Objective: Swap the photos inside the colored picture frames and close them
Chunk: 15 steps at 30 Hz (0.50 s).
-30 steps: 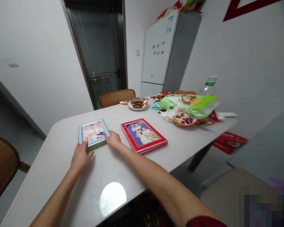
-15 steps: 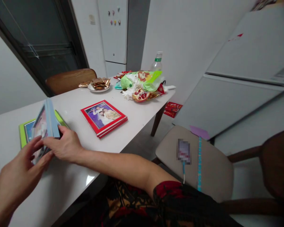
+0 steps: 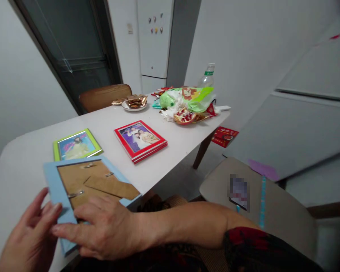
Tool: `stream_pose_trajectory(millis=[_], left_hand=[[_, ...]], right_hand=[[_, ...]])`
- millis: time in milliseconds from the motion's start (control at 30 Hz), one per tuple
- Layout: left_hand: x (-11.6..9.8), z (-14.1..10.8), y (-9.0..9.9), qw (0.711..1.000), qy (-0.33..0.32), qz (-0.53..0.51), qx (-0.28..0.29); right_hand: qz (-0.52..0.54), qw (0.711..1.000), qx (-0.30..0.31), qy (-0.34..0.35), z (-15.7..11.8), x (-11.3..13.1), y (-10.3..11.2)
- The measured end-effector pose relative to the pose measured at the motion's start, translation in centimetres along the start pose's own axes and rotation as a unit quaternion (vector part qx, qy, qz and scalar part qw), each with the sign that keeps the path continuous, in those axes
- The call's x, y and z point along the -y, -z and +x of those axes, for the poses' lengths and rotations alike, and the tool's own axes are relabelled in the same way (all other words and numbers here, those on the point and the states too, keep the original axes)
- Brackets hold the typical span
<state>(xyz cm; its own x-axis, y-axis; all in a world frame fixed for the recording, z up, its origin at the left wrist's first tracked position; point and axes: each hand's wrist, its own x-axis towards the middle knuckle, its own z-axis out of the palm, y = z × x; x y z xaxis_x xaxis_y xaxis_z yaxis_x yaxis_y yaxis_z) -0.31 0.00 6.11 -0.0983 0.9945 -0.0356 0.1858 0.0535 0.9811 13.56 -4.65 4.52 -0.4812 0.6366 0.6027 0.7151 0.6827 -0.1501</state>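
Note:
A light blue picture frame (image 3: pixel 52 181) lies back side up near the table's front edge, tilted toward me. Its brown backing board shows a folded stand and small metal clips. My left hand (image 3: pixel 31 230) is closed on the frame's left edge, thumb on top. Across the lower part of the backing lies my right hand (image 3: pixel 104 226), its fingers curled over the frame's near side and hiding part of it. Just beyond, a lime green picture frame (image 3: pixel 98 151) rests face up. To its right sits a stack of red picture frames (image 3: pixel 134 156).
Farther back on the white table (image 3: pixel 22 162) are a plate of wrapped snacks (image 3: pixel 134 102), a green bag (image 3: pixel 170 99), a cut pomegranate (image 3: pixel 184 116) and a clear bottle (image 3: pixel 207 80). A chair (image 3: pixel 215 179) with a blurred-out phone stands at the right.
The blue frame has turned from standing on edge to showing its back, and has come nearer to me, uncovering the green frame. The view has swung left.

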Motion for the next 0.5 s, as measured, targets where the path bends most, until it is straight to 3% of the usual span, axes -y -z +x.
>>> stream_pose_trajectory(millis=[100, 167, 367, 500], left_hand=[[1.9, 0.3, 0.5, 0.997, 0.048, -0.063, 0.025], [3.4, 0.9, 1.1, 0.997, 0.035, -0.069, 0.032], [7.6, 2.5, 2.4, 0.998, -0.045, 0.046, 0.018], [8.8, 2.6, 2.8, 0.991, -0.075, 0.114, -0.007]], right_hand=[[0.008, 1.000, 0.013, 0.008, -0.5, 0.4, -1.6], [0.016, 1.000, 0.023, 0.015, -0.6, 0.6, -2.7], [0.032, 0.997, 0.071, 0.016, -0.5, 0.7, -5.7], [0.045, 0.993, 0.108, 0.008, -0.6, 0.9, -7.0]])
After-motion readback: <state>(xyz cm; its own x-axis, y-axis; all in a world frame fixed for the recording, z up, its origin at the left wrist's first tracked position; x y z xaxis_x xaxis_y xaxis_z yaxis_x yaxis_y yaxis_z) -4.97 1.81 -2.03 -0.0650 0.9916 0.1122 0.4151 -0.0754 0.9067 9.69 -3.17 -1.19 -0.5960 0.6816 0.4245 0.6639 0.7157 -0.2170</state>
